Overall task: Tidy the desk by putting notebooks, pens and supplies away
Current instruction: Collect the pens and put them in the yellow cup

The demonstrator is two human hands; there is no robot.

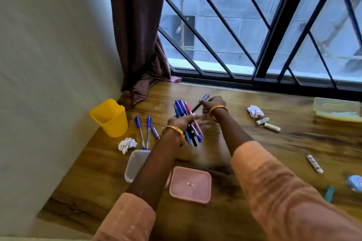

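above the wooden desk (225, 154), collecting pens: left hand (180, 123) with fingers curled around a bundle of pens (187, 121), right hand (212, 104) pinching one dark pen (201, 102). next, probably: add it to the bundle, gather two loose pens (144, 133), drop all into yellow cup (109, 118).

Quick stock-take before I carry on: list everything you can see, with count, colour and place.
Cup: 1, yellow, desk's left corner.
Loose pens: 2 blue-capped, plus a short blue piece, beside cup.
Paper balls: 2, white, one left, one right.
Tub: 1, clear, under left arm.
Lid: 1, pink, near edge.
Batteries: 2, right of centre.
Tray: 1, pale, far right.
Curtain: 1, brown, corner.
Left hand: grips pen bundle.
Right hand: pinches dark pen.
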